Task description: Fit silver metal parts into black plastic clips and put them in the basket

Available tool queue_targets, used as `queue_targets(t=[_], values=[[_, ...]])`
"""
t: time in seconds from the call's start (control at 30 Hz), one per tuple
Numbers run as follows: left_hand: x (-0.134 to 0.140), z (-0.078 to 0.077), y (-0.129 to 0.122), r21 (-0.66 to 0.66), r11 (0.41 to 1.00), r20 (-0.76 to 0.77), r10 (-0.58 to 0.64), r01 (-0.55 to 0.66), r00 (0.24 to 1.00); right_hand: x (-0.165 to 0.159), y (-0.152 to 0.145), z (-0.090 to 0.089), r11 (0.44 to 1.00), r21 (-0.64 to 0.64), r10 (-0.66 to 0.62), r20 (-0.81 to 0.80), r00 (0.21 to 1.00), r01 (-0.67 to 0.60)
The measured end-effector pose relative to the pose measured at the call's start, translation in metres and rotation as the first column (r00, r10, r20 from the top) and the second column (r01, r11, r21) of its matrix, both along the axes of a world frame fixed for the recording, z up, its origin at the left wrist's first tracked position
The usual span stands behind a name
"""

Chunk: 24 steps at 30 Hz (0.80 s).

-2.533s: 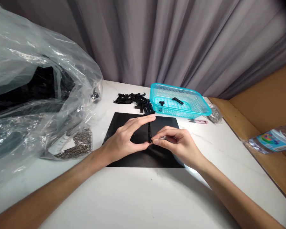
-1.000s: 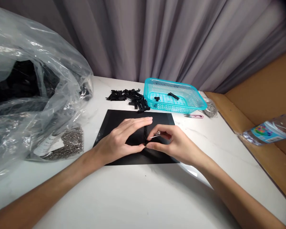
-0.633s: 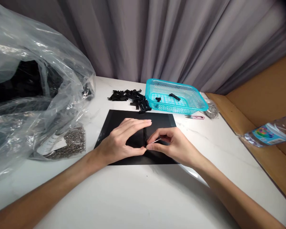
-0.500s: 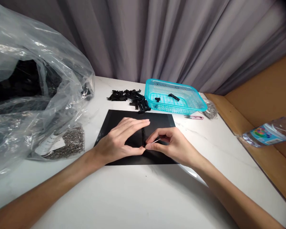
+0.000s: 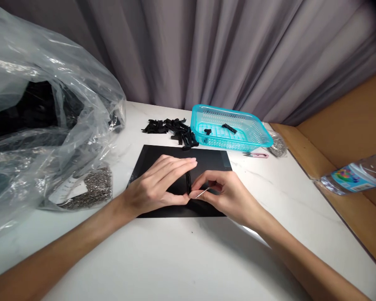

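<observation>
Black mat: A black mat (image 5: 210, 161) lies on the white tabletop (image 5: 163, 255), both hands working over its middle.
Black part: A narrow black part (image 5: 188, 183) stands between the hands above the mat's middle, its long side running from the mat's near edge toward its far edge.
Left hand: The left hand (image 5: 158, 184), over the mat's left half, spans the part, thumb at the near end and fingertips toward the far end, clamped on it lengthwise.
Right hand: Over the mat's right half, thumb and forefinger of the right hand (image 5: 224, 193) come together at the part's near end; whether they pinch something tiny there cannot be told.
Thin metal piece: A thin metal piece (image 5: 203, 192) slants across the right thumb above the mat; its far end is lost in the hand.
Good handling: Fine work at that end would likely go best with the left grip firm but not bending the slim part, and the right fingertips pressing gently, in line with it.
Beyond the mat: A pile of black parts (image 5: 156, 126) sits past the far edge, next to a blue basket (image 5: 235, 145) containing two black pieces.
Left of the mat: A clear bag of small metal pieces (image 5: 98, 188) rests nearby.
</observation>
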<state>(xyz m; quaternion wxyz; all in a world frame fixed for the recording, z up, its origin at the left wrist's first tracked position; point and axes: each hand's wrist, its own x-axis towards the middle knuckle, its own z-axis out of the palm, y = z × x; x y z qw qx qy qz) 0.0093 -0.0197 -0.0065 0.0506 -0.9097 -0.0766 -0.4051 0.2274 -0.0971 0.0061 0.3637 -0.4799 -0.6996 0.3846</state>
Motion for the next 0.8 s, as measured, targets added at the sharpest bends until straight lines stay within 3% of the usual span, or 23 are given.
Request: queue_targets(t=[0.27, 0.4, 0.5, 0.57, 0.67, 0.8], values=[[0.000, 0.004, -0.004, -0.048, 0.999, 0.024, -0.018, 0.019, 1.000, 0.015, 0.005, 0.015, 0.993, 0.010, 0.121, -0.052, 0.991, -0.121], [0.001, 0.003, -0.006, -0.071, 0.997, 0.029, -0.001, 0.004, 1.000, 0.016, 0.005, 0.017, 0.992, 0.107, 0.083, -0.092, 0.992, -0.073], [0.001, 0.000, -0.007, -0.238, 0.970, 0.048, 0.056, -0.043, 0.997, 0.017, 0.006, 0.013, 0.976, 0.216, -0.012, -0.056, 0.998, 0.024], [0.003, -0.003, -0.007, -0.437, 0.897, 0.045, 0.100, -0.070, 0.994, 0.017, 0.007, 0.010, 0.965, 0.248, -0.083, -0.041, 0.996, 0.090], [0.004, -0.008, -0.004, -0.680, 0.729, 0.022, 0.127, -0.079, 0.992, 0.017, 0.009, 0.007, 0.976, 0.170, -0.114, -0.153, 0.982, 0.139], [0.003, -0.013, 0.000, -0.809, 0.586, 0.049, 0.151, -0.049, 0.987, 0.012, 0.012, 0.002, 0.992, 0.034, -0.093, -0.440, 0.893, 0.120]])
